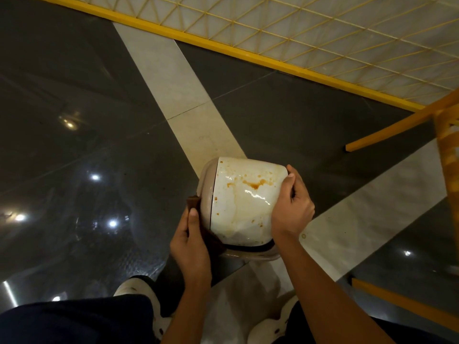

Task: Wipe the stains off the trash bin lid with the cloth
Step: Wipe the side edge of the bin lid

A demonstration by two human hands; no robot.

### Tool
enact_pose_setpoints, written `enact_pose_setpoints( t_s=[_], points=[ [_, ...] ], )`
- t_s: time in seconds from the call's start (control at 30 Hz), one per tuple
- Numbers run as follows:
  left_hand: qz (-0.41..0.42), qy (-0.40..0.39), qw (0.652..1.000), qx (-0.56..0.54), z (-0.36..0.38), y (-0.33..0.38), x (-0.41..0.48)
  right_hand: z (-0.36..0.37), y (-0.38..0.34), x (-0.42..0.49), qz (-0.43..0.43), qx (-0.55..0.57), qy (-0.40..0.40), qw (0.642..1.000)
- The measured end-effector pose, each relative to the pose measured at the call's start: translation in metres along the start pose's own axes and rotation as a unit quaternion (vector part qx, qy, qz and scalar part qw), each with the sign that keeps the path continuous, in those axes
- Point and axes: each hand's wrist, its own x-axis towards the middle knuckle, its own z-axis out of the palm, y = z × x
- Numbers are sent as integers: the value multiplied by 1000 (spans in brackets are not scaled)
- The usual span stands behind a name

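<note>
A white trash bin lid with orange-brown stains and a glossy wet sheen sits on the beige bin, seen from above. My left hand grips the bin's near-left edge and holds a dark brown cloth against its side, thumb pressed on the cloth. Most of the cloth is hidden behind my hand and the bin. My right hand grips the right edge of the lid, fingers curled over its rim.
The bin stands on a glossy dark floor with pale stripes. A yellow mesh barrier runs along the top. A yellow frame stands at the right. My white shoes are just below the bin.
</note>
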Motion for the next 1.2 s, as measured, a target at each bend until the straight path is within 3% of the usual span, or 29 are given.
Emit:
enact_pose_setpoints(
  t_s=[0.13, 0.37, 0.57, 0.73, 1.0, 1.2],
  points=[
    [62, 22, 997, 42, 9, 5, -12, 0, -1, -2, 0, -1, -3, 1000],
    [-9, 61, 997, 49, 15, 10, -8, -1, -2, -1, 6, -1, -12, 1000],
    [76, -61, 986, 135, 31, 51, 26, -2, 0, 5, 17, -10, -13, 1000],
    [45, -167, 964, 203, 56, 82, 73, -1, 1, -1, 12, -14, -18, 1000],
    [45, -140, 979, 143, 30, 48, 60, 1, 1, -1, -6, -10, -3, 1000],
    [31, -188, 969, 159, 43, 53, 78, -1, 2, 1, -12, -11, -8, 1000]
  ],
)
